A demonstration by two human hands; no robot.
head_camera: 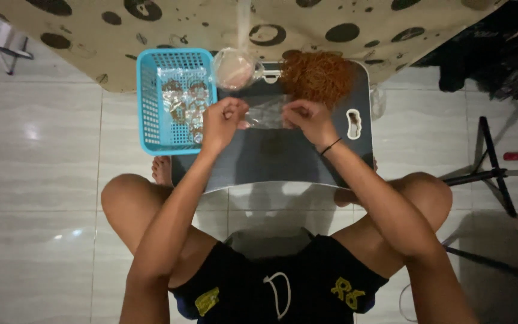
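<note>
A person sits cross-legged on a pale tiled floor, seen from above, working at a low dark grey lap table (pixel 283 156) with rounded corners. At the table's left edge stands a light blue plastic mesh basket (pixel 148 102) holding small clear packets with brownish contents, touching the table's side. Just right of it, the left hand (pixel 223 120) is pinched shut on the left edge of a small clear plastic bag (pixel 265 114), which lies flat on the table between both hands, its long axis running left to right. Behind the bag, at the table's far edge, sits a clear round plastic bowl (pixel 234 69) with pale pinkish contents. The right hand (pixel 308 119), a thin black band at its wrist, grips the bag's right edge with closed fingers; both hands sit equally close to it. Beyond the right hand, a loose heap of orange-brown fried noodle strands (pixel 318 75) rests on the table's far right corner, near the hem of a beige cloth printed with black circles (pixel 151 24).
</note>
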